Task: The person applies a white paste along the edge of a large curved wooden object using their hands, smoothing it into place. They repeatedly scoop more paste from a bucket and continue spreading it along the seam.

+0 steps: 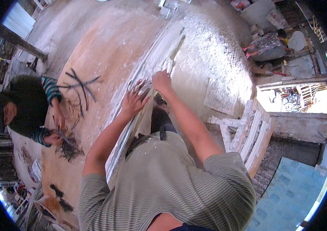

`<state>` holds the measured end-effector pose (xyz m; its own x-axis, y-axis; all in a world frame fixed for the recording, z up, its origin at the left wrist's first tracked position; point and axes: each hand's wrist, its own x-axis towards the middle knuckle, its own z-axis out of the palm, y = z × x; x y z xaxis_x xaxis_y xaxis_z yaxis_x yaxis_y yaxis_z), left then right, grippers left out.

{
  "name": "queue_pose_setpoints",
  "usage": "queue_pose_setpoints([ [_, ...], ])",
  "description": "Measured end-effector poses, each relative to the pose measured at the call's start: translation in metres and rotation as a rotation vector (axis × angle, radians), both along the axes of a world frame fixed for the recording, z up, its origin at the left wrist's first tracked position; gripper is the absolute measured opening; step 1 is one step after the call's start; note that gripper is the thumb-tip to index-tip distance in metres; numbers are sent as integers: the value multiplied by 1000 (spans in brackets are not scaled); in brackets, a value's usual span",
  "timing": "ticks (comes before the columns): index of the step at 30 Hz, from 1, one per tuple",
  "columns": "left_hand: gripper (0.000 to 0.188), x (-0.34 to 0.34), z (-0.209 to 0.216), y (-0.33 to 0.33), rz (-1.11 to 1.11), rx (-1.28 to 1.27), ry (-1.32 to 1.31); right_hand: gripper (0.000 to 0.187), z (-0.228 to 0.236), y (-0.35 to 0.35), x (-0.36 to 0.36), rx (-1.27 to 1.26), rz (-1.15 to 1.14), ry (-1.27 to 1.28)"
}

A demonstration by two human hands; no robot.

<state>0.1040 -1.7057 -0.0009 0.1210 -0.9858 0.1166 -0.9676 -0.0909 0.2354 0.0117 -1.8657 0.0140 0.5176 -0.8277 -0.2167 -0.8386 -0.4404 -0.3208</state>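
White strip (128, 129) along the brown tabletop (109, 50)

Left hand (135, 96) lies spread over the strip; right hand (162, 82) curls at a white lump (167, 64), its grip unclear. Likely step: hand-smoothing; next calls for even pressure.

Long whitish strip (122, 146), ridged lengthwise, lying along brown tabletop (107, 50), small white lump (167, 65) toward far end

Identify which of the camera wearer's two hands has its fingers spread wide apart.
The left hand: its fingers fan out separately, whereas the right hand has its fingers curled close together.
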Motion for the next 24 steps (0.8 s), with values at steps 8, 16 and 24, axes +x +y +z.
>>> queue_pose_setpoints([
  [8,47,13,-4,-245,56,-52,41,46,13,-275,31,52,340,187],
  [16,47,22,-9,-287,7,-40,112,40,38,-327,14,75,209,52],
  [24,42,20,18,-335,-72,248,110,39,-25,-293,2,31,368,148],
])
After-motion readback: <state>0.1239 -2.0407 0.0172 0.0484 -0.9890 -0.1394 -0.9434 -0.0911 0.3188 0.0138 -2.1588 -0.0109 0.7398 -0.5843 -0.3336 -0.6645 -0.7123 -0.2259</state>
